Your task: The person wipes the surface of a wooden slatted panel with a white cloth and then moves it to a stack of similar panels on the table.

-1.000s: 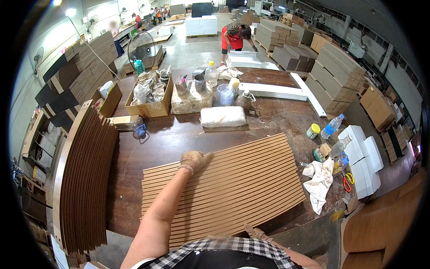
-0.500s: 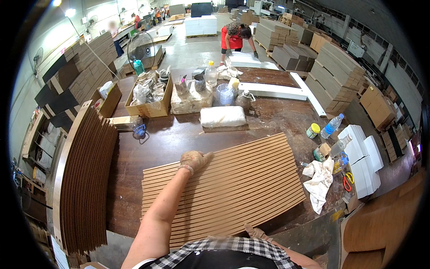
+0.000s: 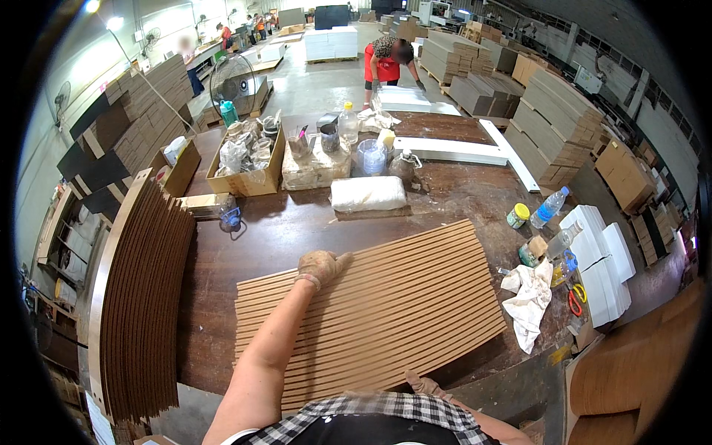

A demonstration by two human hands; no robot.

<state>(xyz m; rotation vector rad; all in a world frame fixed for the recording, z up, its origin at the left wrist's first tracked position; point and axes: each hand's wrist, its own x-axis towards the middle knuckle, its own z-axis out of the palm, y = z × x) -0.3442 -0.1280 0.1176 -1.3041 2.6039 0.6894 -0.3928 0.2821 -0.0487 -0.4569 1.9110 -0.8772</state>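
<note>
A brown panel of narrow parallel wooden slats (image 3: 400, 297) lies at a slant on the dark table before me. My left hand (image 3: 319, 268), in a stained glove, grips its far edge, thumb pointing right and fingers partly hidden. At the near edge my right hand (image 3: 424, 384), also gloved, holds the panel from below right; my shirt front covers part of that arm. A tall stack of similar brown slatted pieces (image 3: 144, 297) stands at the table's left, with a pale board along its outer side.
Beyond the panel are a white wrapped roll (image 3: 368, 193), a cardboard box of jars (image 3: 248, 167) and several bottles. A white rag (image 3: 528, 305), scissors (image 3: 575, 300) and white boards (image 3: 597, 259) lie right. Across the table, a co-worker in red (image 3: 386, 67) bends over white panels.
Both my hands and the slatted panel stay in place. The co-worker across the table has shifted only slightly.
</note>
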